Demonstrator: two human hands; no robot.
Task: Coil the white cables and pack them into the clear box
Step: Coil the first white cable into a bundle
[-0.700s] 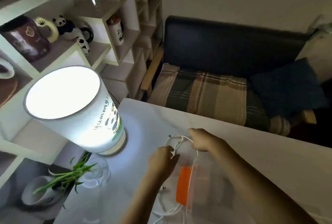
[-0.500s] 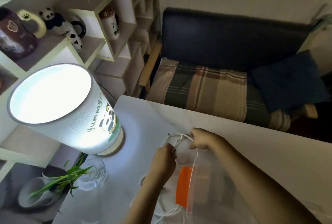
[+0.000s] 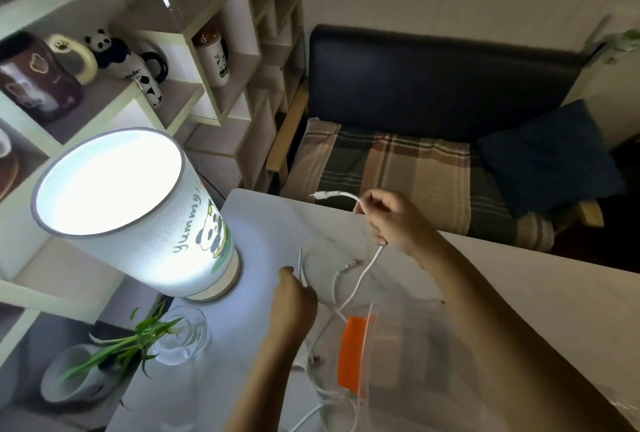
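My right hand is raised over the far edge of the table and grips a white cable. The cable's plug end sticks out to the left of the fist, and the rest hangs down towards the clear box. My left hand rests on the table and pinches a thinner white cable that loops across the tabletop. The clear box with an orange latch stands in front of me, partly under my right forearm. More white cable lies by the box's near left side.
A lit cylindrical lamp with a panda print stands on the table's left. A glass with green stems sits in front of it. Shelves with mugs fill the left. A dark sofa with a plaid cover lies beyond the white table.
My hands were close together over the box, holding a small loop. They have since drawn apart: the right one rose up and back with one cable, and the left one stayed low on the table.
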